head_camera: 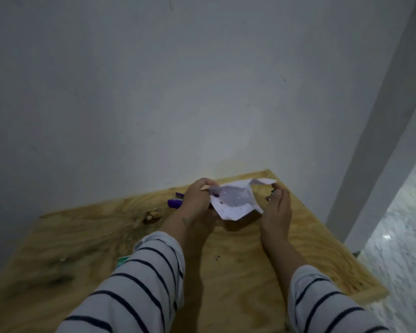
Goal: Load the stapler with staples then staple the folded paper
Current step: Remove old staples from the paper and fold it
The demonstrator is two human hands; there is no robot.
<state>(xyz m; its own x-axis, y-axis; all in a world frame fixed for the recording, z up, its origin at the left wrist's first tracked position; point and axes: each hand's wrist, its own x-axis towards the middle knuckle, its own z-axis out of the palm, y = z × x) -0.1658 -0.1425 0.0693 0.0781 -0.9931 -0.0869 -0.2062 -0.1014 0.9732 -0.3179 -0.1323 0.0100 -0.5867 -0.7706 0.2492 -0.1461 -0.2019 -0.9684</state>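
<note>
At frame centre, above a plywood table (238, 260), the left hand (197, 195) pinches a thin, floppy paper (233, 200); the right hand (277, 203) grips a small metallic item, possibly staples. A purple stapler (174, 203) lies left, likely rigid, best grasped mid-body.

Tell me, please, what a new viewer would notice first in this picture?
First, the white paper held up between both hands over the far part of the wooden table: the left hand pinches its left edge, the right hand is at its right side. Next, the purple stapler lying on the table behind the left hand.
</note>
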